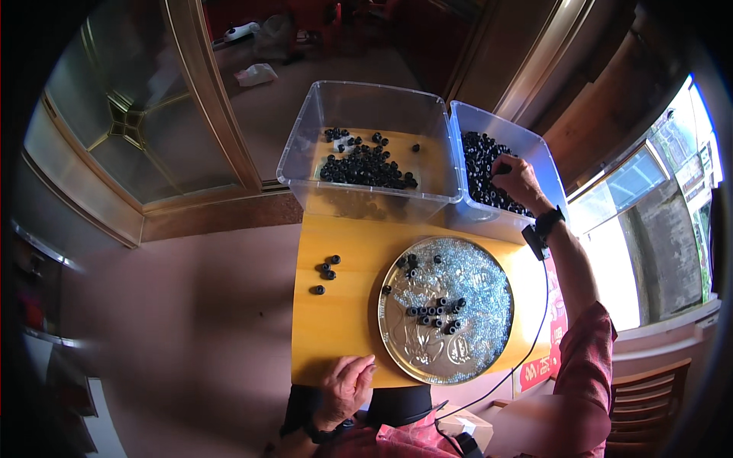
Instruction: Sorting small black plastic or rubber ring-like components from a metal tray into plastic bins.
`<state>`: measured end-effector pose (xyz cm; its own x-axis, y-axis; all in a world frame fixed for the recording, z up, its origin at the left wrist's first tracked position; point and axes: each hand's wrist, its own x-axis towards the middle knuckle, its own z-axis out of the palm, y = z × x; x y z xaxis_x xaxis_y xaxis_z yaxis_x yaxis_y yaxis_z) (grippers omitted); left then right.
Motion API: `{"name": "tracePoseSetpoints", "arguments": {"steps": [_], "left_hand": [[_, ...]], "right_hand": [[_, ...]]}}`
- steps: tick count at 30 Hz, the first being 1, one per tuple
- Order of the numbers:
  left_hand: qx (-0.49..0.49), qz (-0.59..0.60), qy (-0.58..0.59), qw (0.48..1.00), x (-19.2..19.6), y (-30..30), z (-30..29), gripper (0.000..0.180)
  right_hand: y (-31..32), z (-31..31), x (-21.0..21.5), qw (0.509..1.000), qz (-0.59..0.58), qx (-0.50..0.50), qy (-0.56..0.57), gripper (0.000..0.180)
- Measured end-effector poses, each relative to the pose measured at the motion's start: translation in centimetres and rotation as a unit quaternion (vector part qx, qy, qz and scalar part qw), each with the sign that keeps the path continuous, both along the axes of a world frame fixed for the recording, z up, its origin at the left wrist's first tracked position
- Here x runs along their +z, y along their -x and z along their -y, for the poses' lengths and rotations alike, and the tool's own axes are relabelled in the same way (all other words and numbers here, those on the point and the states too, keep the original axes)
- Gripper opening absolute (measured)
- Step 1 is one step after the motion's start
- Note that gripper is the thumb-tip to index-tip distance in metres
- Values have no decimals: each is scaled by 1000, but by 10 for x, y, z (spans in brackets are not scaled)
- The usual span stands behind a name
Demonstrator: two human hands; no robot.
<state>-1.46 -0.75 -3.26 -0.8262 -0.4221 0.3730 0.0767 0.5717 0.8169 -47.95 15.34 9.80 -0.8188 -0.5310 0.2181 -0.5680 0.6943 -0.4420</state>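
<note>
My right hand (518, 182) reaches into the right-hand clear plastic bin (550, 162), its thumb and fingers curled together around what looks like a small black hollow part (502, 169). Many more of these short black cylinders (479, 156) are heaped about it. At the near edge of the yellow table my left hand (349, 388) rests with bent fingers held together; whether anything is inside them is hidden. Beyond it lies a round metallic tray (397, 347) bearing tiny bluish glittering bits (489, 290) and several black parts (437, 311), some lined up in rows.
A larger clear bin (305, 153) at the back left holds a loose pile of black parts (366, 166). Several black parts (327, 270) sit on the yellow tabletop (336, 320) left of the tray. A black cable (527, 351) runs down from my right wrist. Glass-paned doors (126, 126) stand at left.
</note>
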Motion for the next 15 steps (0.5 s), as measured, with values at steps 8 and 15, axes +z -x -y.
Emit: {"name": "tracePoseSetpoints", "arguments": {"steps": [8,15], "left_hand": [[-6,3,-11,1000,-3,-3,-1,20],[-3,-5,-6,1000,-5,-5,1,19]], "right_hand": [[-89,22,60,995,7,86,54,20],[-233,34,-9,959,109,260,6,17]]}}
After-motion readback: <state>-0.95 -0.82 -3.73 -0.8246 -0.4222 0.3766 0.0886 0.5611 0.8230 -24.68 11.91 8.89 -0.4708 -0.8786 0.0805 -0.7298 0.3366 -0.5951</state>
